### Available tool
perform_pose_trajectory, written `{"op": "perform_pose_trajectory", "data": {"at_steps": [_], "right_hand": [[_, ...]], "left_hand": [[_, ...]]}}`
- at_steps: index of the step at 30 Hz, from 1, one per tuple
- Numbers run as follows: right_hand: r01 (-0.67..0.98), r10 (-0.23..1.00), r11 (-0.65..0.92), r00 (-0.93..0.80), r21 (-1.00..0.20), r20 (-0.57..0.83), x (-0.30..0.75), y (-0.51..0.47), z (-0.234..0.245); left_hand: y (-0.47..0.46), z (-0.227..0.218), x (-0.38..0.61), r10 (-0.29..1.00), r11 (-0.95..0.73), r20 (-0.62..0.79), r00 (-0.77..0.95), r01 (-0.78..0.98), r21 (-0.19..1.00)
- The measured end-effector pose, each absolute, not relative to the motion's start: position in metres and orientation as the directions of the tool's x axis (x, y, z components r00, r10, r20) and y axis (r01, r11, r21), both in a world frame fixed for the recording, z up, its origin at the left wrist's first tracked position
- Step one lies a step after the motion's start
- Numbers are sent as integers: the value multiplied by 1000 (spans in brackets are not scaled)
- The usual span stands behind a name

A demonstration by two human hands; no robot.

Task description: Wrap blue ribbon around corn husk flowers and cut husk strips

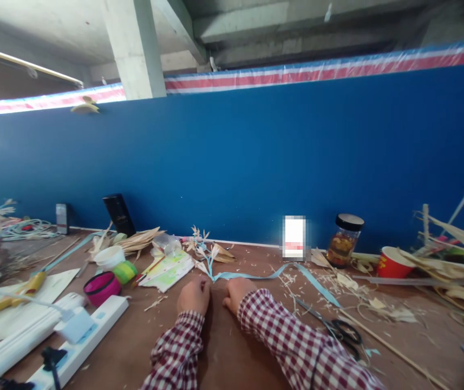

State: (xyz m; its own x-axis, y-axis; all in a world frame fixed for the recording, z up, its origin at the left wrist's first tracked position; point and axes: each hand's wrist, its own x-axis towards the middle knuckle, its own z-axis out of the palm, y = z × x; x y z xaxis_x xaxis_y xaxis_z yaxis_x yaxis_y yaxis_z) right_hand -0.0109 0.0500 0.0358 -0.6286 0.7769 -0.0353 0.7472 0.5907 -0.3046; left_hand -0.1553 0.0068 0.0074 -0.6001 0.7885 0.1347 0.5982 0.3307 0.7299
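Nearby: scissors [343, 331] right of blue ribbon [252, 277], pink cup [100, 287] left.

Soft, even daylight in a wide-angle, slightly hazy view.
Only a faint shadow lies on the brown wooden table [223, 352] between the left grip [194, 295] and the right grip [237, 292]. Beyond the right grip a pixelated white rectangle [294, 238] glows, throwing a pale halo on the flat blue wall [232, 162]. Far left of the left grip the yellow-handled tool [8, 298] smears into blur. The red, white and blue striped band [296, 70] bows towards the edges, and the top right corner darkens.
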Motion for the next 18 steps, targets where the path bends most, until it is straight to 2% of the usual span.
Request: {"op": "perform_pose_trajectory", "data": {"at_steps": [4,9,12,14,18], "right_hand": [[730,771,618,-636,-291,41,15,39,45],[547,636,741,-758,-390,145,82,4,47],[535,611,751,-785,-387,102,122,-21,43],[528,585,763,-809,-372,50,144,-34,33],[579,636,727,-770,-369,43,185,-60,-5]], "left_hand": [[6,8,-151,787,371,191,-587,697,614],[5,7,-143,813,300,329,-480,831,469],[5,1,-136,821,191,438,-367,899,395],[6,-6,-130,775,118,548,-314,925,362],[6,-16,-112,752,-1,613,-241,930,368]]}}
